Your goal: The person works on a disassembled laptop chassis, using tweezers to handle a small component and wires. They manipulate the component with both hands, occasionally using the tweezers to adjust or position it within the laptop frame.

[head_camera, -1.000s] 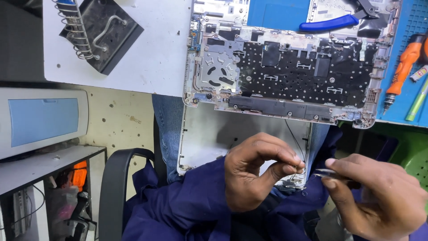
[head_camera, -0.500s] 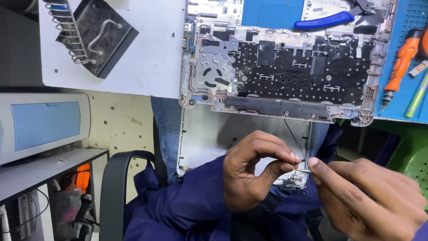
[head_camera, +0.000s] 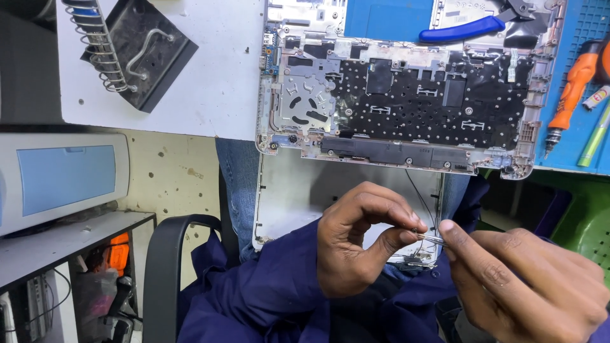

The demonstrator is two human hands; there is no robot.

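1. Disassembly judged well along: laptop chassis (head_camera: 406,108) lying opened and face down on the white tabletop (head_camera: 216,89), inner side up, black perforated keyboard backing bare, no main board to be seen inside.
2. Left to handle, as far as visible: white lid panel (head_camera: 305,197) just below the chassis, resting across the lap, joined to it by a thin black cable (head_camera: 419,197).
3. Left hand (head_camera: 356,244) below the chassis, over the lid panel: grip closed to a fine pinch, thumb and forefinger on one end of a thin metal piece (head_camera: 429,237).
4. Right hand (head_camera: 527,286) lower right of the chassis: grip narrowed too, fingertips on the other end of the same piece; too small to tell whether tool or part.
5. Materials: chassis frame silvery and scuffed, dotted with screw posts and stamped tabs; lid panel smooth, matte, pale; metal piece slim, shiny, straight.
6. Blue-handled pliers (head_camera: 464,28) lying on the chassis's far edge, handles rubbery and curved.
7. Orange screwdriver (head_camera: 575,82) right of the chassis on a blue mat (head_camera: 572,25), ribbed handle, dark tip.
8. Black block (head_camera: 140,51) with a wire coil well left of the chassis, dull and dusty.
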